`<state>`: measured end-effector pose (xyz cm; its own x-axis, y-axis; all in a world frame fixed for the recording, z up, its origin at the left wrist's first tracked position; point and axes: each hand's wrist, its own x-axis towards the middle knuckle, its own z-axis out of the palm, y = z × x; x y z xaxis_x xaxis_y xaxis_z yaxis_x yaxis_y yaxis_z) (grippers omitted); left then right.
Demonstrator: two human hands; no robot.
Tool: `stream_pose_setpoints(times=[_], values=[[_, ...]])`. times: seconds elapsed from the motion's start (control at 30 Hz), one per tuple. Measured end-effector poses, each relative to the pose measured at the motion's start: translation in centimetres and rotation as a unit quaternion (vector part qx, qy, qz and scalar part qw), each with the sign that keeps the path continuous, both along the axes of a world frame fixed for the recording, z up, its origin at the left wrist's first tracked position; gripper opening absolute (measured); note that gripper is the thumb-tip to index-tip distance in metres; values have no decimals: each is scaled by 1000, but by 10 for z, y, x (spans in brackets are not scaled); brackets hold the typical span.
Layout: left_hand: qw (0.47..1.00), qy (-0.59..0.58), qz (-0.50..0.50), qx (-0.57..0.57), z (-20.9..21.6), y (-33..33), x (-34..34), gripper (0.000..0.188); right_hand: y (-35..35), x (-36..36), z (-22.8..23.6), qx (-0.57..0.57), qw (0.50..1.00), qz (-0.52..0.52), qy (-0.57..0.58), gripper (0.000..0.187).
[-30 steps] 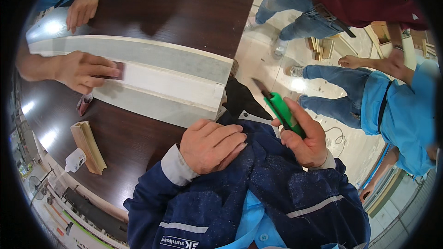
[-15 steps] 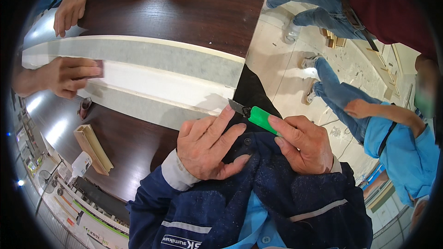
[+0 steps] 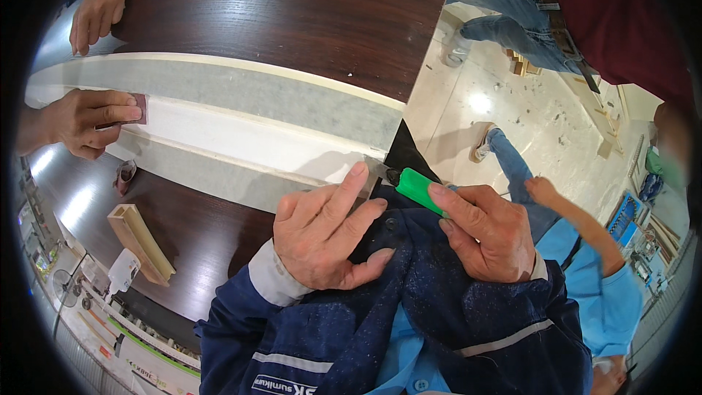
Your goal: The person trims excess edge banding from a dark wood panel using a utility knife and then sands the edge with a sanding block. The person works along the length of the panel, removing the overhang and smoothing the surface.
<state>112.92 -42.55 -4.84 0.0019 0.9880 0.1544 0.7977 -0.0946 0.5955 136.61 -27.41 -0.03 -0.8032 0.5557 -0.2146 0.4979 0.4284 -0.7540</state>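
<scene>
The green utility knife (image 3: 418, 189) has been brought from beside the right knee up to the end of the pale panel (image 3: 241, 135). The left hand (image 3: 325, 238) has been opened and moved against the blade, its fingers (image 3: 351, 190) now extended toward the panel's edge.

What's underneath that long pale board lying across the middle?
The pale board lies on a dark brown wooden table, which shows on both sides of it. Whatever sits directly beneath the board is covered and cannot be seen.
</scene>
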Motion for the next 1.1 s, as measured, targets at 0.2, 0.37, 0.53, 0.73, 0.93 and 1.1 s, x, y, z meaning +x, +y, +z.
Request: stream_pose_setpoints(times=[0.2,0.37,0.53,0.73,0.93,1.1], values=[[1000,-3,6,-8,0,-1,1,47,1,-1,3,4,1000,9,-12,65],[1000,1,4,-14,0,-3,-1,45,0,-5,4,-1,1000,14,-16,64],[1000,-4,7,-4,-3,-4,-2,43,0,-8,5,4,1000,12,-21,64],[1000,-1,8,-1,-4,-2,-2,42,1,-8,8,-2,999,17,-38,65],[1000,5,-6,-15,-2,0,-3,40,5,-8,15,13,998,36,-58,66],[1000,2,-11,-22,0,1,-2,39,6,-7,22,17,995,44,-83,66]])
